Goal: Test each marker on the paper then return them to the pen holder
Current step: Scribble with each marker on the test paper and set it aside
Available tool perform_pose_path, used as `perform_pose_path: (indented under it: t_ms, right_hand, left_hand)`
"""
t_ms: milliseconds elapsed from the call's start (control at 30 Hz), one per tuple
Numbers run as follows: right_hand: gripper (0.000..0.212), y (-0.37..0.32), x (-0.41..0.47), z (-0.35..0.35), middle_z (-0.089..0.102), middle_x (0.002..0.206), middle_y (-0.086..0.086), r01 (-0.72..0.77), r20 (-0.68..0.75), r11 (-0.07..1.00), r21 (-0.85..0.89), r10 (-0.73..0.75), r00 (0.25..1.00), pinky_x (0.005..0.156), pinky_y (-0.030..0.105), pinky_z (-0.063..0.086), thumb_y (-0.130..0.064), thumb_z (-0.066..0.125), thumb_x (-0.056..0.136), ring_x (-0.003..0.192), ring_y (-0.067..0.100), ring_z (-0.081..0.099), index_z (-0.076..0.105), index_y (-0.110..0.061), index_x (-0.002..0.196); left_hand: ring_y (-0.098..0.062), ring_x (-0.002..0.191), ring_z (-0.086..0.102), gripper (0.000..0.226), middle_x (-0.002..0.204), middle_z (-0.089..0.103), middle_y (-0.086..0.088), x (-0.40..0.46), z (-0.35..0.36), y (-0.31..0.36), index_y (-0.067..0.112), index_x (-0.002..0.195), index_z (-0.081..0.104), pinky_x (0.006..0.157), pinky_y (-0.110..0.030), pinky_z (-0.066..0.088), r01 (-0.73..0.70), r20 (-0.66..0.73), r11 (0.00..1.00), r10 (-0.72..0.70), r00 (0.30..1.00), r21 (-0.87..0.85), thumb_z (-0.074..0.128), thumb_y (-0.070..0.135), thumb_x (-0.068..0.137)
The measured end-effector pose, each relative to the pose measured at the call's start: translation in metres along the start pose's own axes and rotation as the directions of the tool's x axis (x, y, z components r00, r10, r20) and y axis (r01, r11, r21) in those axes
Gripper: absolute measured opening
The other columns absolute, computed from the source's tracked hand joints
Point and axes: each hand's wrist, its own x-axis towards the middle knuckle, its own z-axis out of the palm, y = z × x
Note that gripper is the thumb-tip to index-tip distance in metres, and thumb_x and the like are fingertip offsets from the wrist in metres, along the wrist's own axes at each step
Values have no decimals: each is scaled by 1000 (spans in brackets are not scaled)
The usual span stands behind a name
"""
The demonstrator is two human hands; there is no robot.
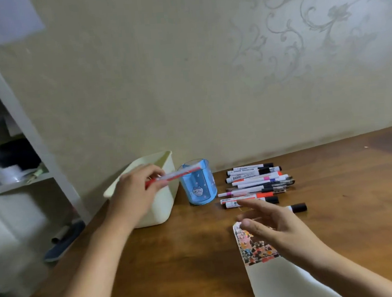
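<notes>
My left hand holds a red marker with a white barrel. It lies nearly level, its far end over the rim of the blue translucent pen holder. My right hand hovers with fingers spread and relaxed over the paper, just in front of a pile of several markers. A black-capped marker lies partly hidden behind my right hand. The paper's far end carries a patch of coloured test marks.
A cream plastic bin stands left of the pen holder, partly behind my left hand. The wooden table runs up to a papered wall. White shelves stand off the table's left edge, with a shoe on the floor.
</notes>
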Motion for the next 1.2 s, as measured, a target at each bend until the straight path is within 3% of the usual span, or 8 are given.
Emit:
perform_pose_path:
  t_ms: [100,300,500,600,833,1000,1133,1200]
  right_hand:
    - [46,6,4,-4,64,127,-23,72,-31,974,-214,-80,996,90,21,56,-43,67,91,111,-8,60,54,-50,134]
    - [36,12,8,-13,59,129,-25,103,-54,930,-352,-130,990,99,29,54,-45,64,92,114,-6,58,60,-47,127]
    - [28,15,11,-18,61,121,-28,134,-73,913,-385,-175,982,96,27,54,-42,64,93,110,-9,58,63,-46,121]
    - [28,15,11,-18,60,123,-27,123,-75,908,-401,-167,983,96,26,54,-41,63,94,108,-8,59,64,-44,122]
    - [23,16,13,-19,60,123,-25,91,-76,886,-455,-141,987,95,25,54,-42,60,96,108,-5,59,66,-42,118]
    - [22,17,16,-26,62,120,-23,72,-109,861,-504,-146,983,92,24,55,-34,62,96,104,-4,60,68,-37,117]
    - [29,21,19,-38,62,123,-20,38,-123,746,-665,-159,980,85,14,50,-31,61,97,103,-3,56,63,-37,126]
    - [30,23,20,-43,62,125,-19,26,-121,669,-743,-171,978,83,12,44,-31,62,97,102,-4,49,63,-38,127]
  left_hand:
    - [-21,77,63,12,82,66,5,31,-6,-30,21,88,72,72,-33,49,77,-24,992,-75,997,102,79,15,81]
    - [-25,79,64,15,73,67,6,61,11,-81,26,75,67,72,-33,50,217,88,953,-240,967,212,81,20,78]
    - [-30,77,69,12,81,71,-2,69,16,-96,23,80,65,75,-39,57,373,7,908,-382,924,191,77,27,81]
    - [-31,90,63,18,94,65,-2,69,20,-95,28,89,60,77,-36,51,372,59,883,-404,913,287,74,36,80]
    - [-26,90,59,15,91,66,0,68,27,-88,25,82,57,69,-33,45,409,81,864,-449,890,293,65,38,84]
    - [-23,90,59,6,94,67,5,62,19,-63,28,91,61,71,-33,45,328,2,922,-335,942,204,57,32,91]
    - [-16,84,59,8,89,61,8,27,22,-14,23,92,66,70,-32,46,23,-212,998,-10,977,61,60,18,90]
    - [-10,81,57,10,88,58,13,-3,38,11,26,93,67,69,-30,46,-82,-157,997,79,984,-9,61,18,89]
